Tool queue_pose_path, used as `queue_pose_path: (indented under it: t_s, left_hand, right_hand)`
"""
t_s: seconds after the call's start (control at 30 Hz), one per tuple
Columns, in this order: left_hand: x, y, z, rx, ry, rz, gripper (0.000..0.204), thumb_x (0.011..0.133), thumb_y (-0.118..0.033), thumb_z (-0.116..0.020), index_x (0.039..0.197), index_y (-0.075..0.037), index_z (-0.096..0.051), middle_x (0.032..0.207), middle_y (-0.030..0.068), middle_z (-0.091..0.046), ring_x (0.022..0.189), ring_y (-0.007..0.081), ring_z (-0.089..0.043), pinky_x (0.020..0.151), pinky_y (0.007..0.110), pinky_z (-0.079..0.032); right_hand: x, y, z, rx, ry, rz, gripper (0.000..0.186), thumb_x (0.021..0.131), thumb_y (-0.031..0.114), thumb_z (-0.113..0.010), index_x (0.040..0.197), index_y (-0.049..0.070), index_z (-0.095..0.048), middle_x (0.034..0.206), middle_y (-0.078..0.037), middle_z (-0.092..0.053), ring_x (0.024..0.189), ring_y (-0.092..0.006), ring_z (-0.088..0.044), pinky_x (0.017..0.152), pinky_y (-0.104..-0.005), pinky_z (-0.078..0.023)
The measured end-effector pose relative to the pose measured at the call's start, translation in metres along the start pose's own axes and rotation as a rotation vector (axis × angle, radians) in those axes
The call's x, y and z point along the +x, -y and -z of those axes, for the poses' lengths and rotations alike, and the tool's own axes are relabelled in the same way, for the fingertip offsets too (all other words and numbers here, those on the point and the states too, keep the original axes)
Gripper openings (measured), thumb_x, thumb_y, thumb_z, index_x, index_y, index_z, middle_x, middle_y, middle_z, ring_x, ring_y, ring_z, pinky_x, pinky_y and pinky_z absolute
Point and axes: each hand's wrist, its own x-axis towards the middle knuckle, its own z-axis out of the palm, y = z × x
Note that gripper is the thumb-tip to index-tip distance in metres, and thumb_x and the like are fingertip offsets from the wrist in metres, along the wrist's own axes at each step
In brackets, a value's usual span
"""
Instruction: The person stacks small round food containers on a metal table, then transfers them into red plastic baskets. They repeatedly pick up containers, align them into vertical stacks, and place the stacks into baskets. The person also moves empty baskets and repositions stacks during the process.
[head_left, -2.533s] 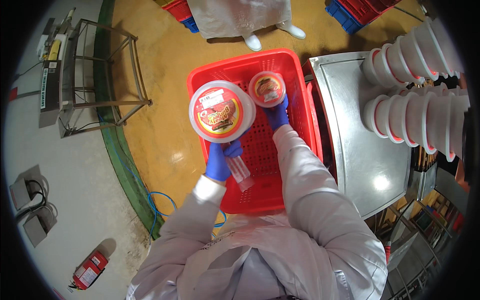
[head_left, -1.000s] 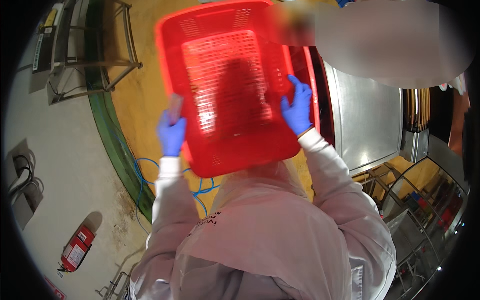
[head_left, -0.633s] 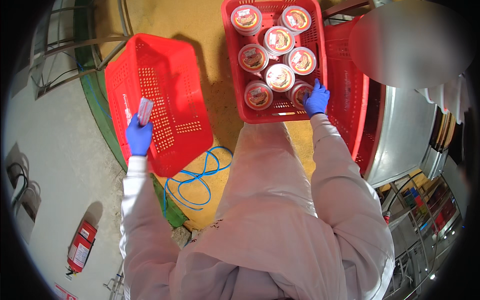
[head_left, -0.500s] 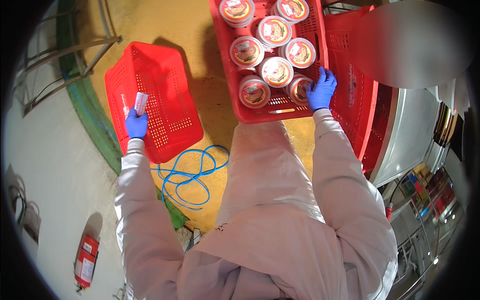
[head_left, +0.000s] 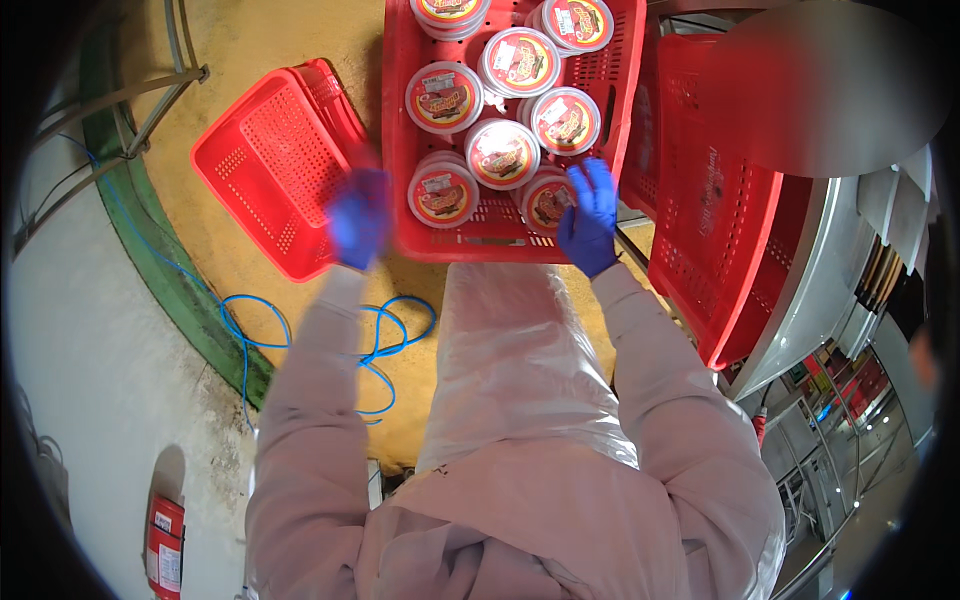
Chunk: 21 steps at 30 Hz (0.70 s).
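Note:
A red perforated crate (head_left: 400,160) holds several stacks of round clear tubs (head_left: 502,153) with red-and-yellow lids. My right hand (head_left: 590,212), gloved in blue, is at the crate's near right corner beside a tub, with its fingers apart. My left hand (head_left: 358,215) is smeared by motion between the crate's near left corner and an empty red crate (head_left: 280,150) on the floor at the left; whether it holds anything I cannot make out. The left crate appears nested over another one.
More red crates (head_left: 705,260) lean tilted at the right beside a steel table (head_left: 800,275). A blue hose (head_left: 395,325) lies coiled on the yellow floor (head_left: 230,90). A metal frame (head_left: 140,130) stands at upper left; a fire extinguisher (head_left: 165,545) is at lower left.
The loose crate is now lower on the floor, stacked at the left. My left hand has swung rightward toward the full crate, which appears nearer the middle. My right hand has shifted slightly left.

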Motion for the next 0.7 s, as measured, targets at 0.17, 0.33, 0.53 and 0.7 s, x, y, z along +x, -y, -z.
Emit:
queue_pose_path:
  t_s: [0.17, 0.33, 0.53, 0.7]
  left_hand:
    - [-0.057, -0.103, -0.098, 0.114, 0.653, 0.107, 0.023, 0.088, -0.023, -0.049, 0.100, -0.004, -0.055, 0.093, 0.0232, -0.062, 0.089, 0.0420, -0.060, 0.074, 0.051, -0.046]
    - [-0.055, -0.088, -0.104, 0.230, 0.837, 0.190, 0.031, 0.087, -0.028, -0.052, 0.106, -0.004, -0.055, 0.100, 0.0219, -0.063, 0.096, 0.0392, -0.060, 0.081, 0.049, -0.046]
    - [-0.039, -0.095, -0.167, 0.020, 0.671, 0.276, 0.043, 0.084, -0.034, -0.060, 0.113, -0.003, -0.053, 0.106, 0.0215, -0.063, 0.101, 0.0377, -0.060, 0.084, 0.046, -0.048]
    - [-0.062, -0.109, -0.139, -0.019, 0.676, 0.304, 0.043, 0.082, -0.031, -0.065, 0.111, -0.002, -0.051, 0.104, 0.0195, -0.064, 0.100, 0.0369, -0.061, 0.083, 0.042, -0.049]
  right_hand:
    - [0.017, -0.047, -0.081, 0.239, 0.240, -0.395, 0.053, 0.074, 0.005, -0.052, 0.125, -0.003, -0.046, 0.127, -0.031, -0.042, 0.120, -0.0439, -0.044, 0.100, -0.0447, -0.039]
    - [0.041, -0.055, -0.078, 0.233, 0.252, -0.453, 0.047, 0.078, 0.004, -0.045, 0.125, 0.003, -0.052, 0.120, -0.028, -0.052, 0.110, -0.0403, -0.054, 0.097, -0.0441, -0.042]
    - [0.080, -0.110, -0.165, 0.348, 0.872, -0.275, 0.036, 0.078, 0.024, -0.063, 0.107, 0.003, -0.063, 0.107, -0.019, -0.064, 0.098, -0.0331, -0.062, 0.084, -0.0384, -0.049]
    - [0.054, -0.101, -0.121, 0.253, 0.996, 0.108, 0.036, 0.086, 0.032, -0.059, 0.109, 0.005, -0.062, 0.108, -0.016, -0.061, 0.098, -0.0278, -0.061, 0.084, -0.0349, -0.049]
